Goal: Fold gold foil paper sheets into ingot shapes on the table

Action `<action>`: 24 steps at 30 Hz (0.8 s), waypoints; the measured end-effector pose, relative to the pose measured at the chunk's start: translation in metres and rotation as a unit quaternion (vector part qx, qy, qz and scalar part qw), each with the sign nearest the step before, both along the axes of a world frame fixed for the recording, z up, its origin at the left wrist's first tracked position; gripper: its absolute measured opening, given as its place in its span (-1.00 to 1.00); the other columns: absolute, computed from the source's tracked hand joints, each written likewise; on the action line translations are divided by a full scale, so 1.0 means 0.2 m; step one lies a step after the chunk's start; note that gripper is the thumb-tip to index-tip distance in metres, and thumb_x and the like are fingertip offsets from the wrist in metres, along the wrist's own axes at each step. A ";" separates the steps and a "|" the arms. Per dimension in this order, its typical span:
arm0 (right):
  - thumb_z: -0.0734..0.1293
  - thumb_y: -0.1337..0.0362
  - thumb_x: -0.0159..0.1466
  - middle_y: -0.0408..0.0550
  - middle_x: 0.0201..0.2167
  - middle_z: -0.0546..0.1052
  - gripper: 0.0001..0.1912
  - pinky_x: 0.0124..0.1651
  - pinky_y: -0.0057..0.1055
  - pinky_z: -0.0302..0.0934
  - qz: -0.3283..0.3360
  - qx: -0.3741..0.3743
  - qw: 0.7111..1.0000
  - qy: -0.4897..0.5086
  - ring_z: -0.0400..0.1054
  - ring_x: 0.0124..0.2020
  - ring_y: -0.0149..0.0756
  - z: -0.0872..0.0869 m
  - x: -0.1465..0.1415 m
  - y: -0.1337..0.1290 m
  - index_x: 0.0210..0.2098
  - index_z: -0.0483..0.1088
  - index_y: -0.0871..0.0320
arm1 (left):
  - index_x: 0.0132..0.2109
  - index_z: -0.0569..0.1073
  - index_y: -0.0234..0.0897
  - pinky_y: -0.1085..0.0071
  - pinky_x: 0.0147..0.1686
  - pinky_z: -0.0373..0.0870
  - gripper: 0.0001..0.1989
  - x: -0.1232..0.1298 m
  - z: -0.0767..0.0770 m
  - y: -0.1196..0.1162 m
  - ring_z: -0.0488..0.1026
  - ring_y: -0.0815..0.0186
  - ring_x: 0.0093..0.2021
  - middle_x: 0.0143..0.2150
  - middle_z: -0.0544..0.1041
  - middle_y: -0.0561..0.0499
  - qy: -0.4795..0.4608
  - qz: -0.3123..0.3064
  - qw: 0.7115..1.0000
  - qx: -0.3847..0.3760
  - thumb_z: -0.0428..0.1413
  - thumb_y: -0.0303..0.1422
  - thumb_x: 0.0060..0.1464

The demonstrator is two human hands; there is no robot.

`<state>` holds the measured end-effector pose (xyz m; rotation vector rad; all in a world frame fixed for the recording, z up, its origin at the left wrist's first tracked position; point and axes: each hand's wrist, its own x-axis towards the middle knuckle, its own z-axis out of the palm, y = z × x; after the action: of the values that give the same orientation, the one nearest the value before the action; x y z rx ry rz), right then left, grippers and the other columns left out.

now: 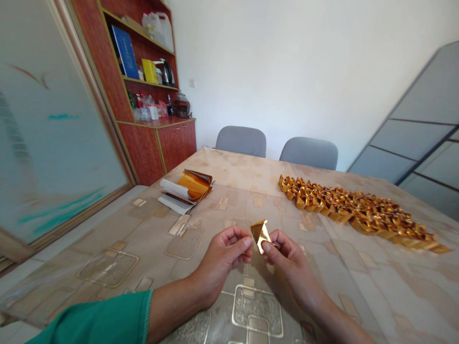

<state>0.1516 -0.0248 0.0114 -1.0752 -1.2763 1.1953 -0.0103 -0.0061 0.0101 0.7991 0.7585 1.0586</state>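
Note:
A small folded piece of shiny gold paper [262, 236] is held above the table by my right hand [289, 253], its thumb pressed on the lower part. Just left of the paper, my left hand [229, 251] has its thumb and fingertips pressed together near the paper's edge; whether anything is pinched there is too small to tell. Many folded gold paper pieces [344, 205] stand packed in rows on the right side of the table. A curled stack of gold and white sheets [190, 188] lies at the left.
A patterned cover lies over the table [251, 172]. Two grey chairs [241, 141] stand behind its far edge. A red-brown cabinet [177, 143] with bottles and a kettle is at the back left, beside a frosted glass door [53, 129].

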 end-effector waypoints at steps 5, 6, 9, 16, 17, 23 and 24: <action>0.39 0.06 0.25 -0.21 -0.51 0.33 -0.69 -0.38 -0.44 0.05 0.003 0.019 1.000 0.009 0.14 -0.46 -0.39 -0.03 -0.01 -0.01 -0.44 0.32 0.14 | -0.36 0.48 -0.34 0.53 -0.45 0.27 -0.74 0.01 -0.01 0.00 0.35 0.46 -0.49 -0.51 0.46 0.10 0.020 0.006 1.000 0.020 0.36 -0.29 -0.11; 0.38 0.07 0.25 -0.21 -0.50 0.33 -0.70 -0.38 -0.44 0.05 0.000 0.021 1.000 0.000 0.14 -0.45 -0.38 -0.03 -0.01 -0.01 -0.43 0.31 0.14 | -0.36 0.48 -0.35 0.52 -0.45 0.27 -0.73 0.01 -0.01 0.01 0.34 0.46 -0.49 -0.51 0.46 0.10 0.022 0.009 1.000 0.020 0.36 -0.29 -0.12; 0.37 0.06 0.26 -0.22 -0.51 0.30 -0.69 -0.39 -0.43 0.03 -0.011 0.030 0.999 -0.036 0.12 -0.46 -0.38 -0.06 -0.01 -0.01 -0.44 0.30 0.13 | -0.36 0.49 -0.35 0.52 -0.46 0.27 -0.72 0.02 -0.01 0.01 0.35 0.45 -0.51 -0.52 0.47 0.10 0.026 0.015 0.999 0.014 0.37 -0.28 -0.15; 0.35 0.10 0.30 -0.23 -0.52 0.29 -0.70 -0.38 -0.42 0.02 -0.030 0.072 0.993 -0.091 0.12 -0.47 -0.39 -0.09 0.00 -0.02 -0.46 0.27 0.12 | -0.38 0.49 -0.35 0.53 -0.51 0.19 -0.70 0.02 -0.02 0.02 0.29 0.48 -0.56 -0.54 0.44 0.12 0.051 0.019 0.998 0.023 0.39 -0.27 -0.19; 0.35 0.10 0.29 -0.23 -0.52 0.30 -0.70 -0.37 -0.42 0.03 -0.020 0.075 0.994 -0.082 0.13 -0.46 -0.38 -0.08 -0.01 -0.02 -0.46 0.28 0.11 | -0.38 0.48 -0.35 0.53 -0.51 0.17 -0.70 0.01 -0.02 0.02 0.28 0.49 -0.56 -0.55 0.43 0.13 0.045 0.011 0.999 0.016 0.39 -0.26 -0.19; 0.20 -0.16 0.32 -0.04 -0.31 0.45 -0.54 -0.18 -0.30 0.15 0.160 -0.034 0.979 0.122 0.30 -0.24 -0.22 0.03 0.00 -0.05 -0.27 0.41 0.12 | -0.35 0.47 -0.32 0.55 -0.53 0.01 -0.67 -0.02 0.02 0.03 0.17 0.54 -0.57 -0.51 0.40 0.14 -0.023 -0.095 0.994 -0.044 0.42 -0.27 -0.20; 0.16 -0.19 0.33 -0.03 -0.32 0.45 -0.49 -0.18 -0.28 0.16 0.171 -0.063 0.972 0.150 0.30 -0.25 -0.21 0.03 0.01 -0.05 -0.27 0.43 0.13 | -0.35 0.47 -0.32 0.55 -0.54 -0.02 -0.66 -0.03 0.02 0.03 0.18 0.54 -0.56 -0.48 0.42 0.12 -0.028 -0.116 0.992 -0.046 0.42 -0.26 -0.20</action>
<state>0.1534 -0.0347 0.0176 -0.7420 -1.1876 1.6511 -0.0153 0.0004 0.0147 0.7549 0.6445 0.8293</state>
